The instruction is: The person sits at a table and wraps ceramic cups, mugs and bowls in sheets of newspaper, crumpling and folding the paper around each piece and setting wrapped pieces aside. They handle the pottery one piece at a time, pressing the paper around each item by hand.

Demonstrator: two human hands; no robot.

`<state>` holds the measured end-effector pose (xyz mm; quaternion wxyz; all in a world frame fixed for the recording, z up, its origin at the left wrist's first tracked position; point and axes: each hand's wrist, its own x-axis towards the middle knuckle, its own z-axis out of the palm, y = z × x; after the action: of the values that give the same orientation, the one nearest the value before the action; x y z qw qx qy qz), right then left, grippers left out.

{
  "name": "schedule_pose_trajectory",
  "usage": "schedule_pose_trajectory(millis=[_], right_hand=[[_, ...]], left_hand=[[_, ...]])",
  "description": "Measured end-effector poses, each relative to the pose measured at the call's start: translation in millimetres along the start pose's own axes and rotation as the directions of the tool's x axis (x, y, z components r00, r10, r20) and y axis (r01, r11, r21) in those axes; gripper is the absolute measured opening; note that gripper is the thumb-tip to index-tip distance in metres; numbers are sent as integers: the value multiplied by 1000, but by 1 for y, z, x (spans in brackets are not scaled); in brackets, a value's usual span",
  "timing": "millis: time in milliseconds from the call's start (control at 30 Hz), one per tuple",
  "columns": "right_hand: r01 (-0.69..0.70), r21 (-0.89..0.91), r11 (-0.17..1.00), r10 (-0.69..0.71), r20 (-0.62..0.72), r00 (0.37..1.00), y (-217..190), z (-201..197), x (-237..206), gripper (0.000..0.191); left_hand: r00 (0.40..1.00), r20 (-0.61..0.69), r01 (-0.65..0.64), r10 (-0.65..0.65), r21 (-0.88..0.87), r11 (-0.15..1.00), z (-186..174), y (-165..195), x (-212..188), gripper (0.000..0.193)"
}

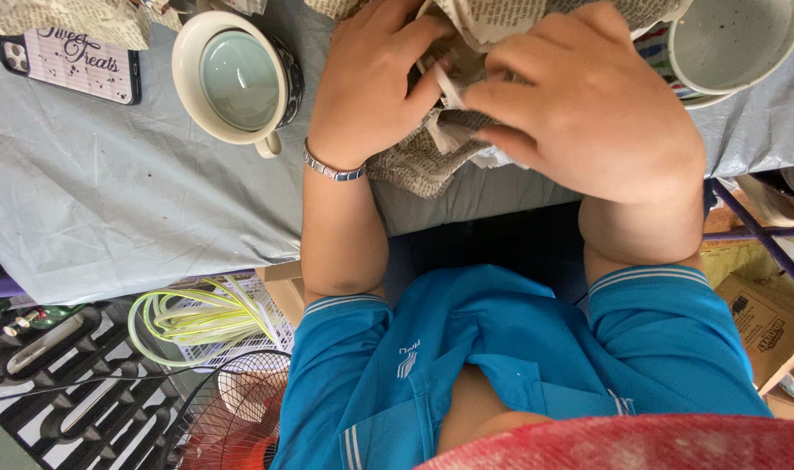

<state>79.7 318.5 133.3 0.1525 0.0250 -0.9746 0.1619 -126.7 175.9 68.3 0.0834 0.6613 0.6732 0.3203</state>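
Together left hand and right hand clutch crumpled newspaper beside mug

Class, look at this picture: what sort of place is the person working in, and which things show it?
Probably an informal packing spot in a home or small shop: both hands wrap something in newspaper on a cloth-covered table, with ceramic mugs beside them and a cardboard box below.

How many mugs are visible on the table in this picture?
2. One cream mug stands uncovered beside the left hand. Another mug is at the top corner, beyond the right hand. The newspaper in both hands may hide more.
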Motion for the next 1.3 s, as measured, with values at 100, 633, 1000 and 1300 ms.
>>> schedule_pose_trajectory(millis=[100, 633, 1000, 1300], right_hand=[[-150, -81, 985, 147, -42, 988, 6, 9, -5, 31], [-330, -309, 892, 289, -169, 942, 4, 58, -5, 25], [-270, -251, 930, 245, -127, 961, 13, 66, -6, 15], [-205, -62, 977, 202, -44, 978, 30, 56, -10, 21]], left_hand=[[1000, 22, -16, 17, -31, 999, 1, 1, -3, 28], [998, 45, -36, 32, 98, 995, 6, 2, -7, 16], [995, 23, 96, -100, 144, 985, 19, 10, -7, 30], [999, -37, 37, -36, 52, 998, 24, 2, -9, 29]])
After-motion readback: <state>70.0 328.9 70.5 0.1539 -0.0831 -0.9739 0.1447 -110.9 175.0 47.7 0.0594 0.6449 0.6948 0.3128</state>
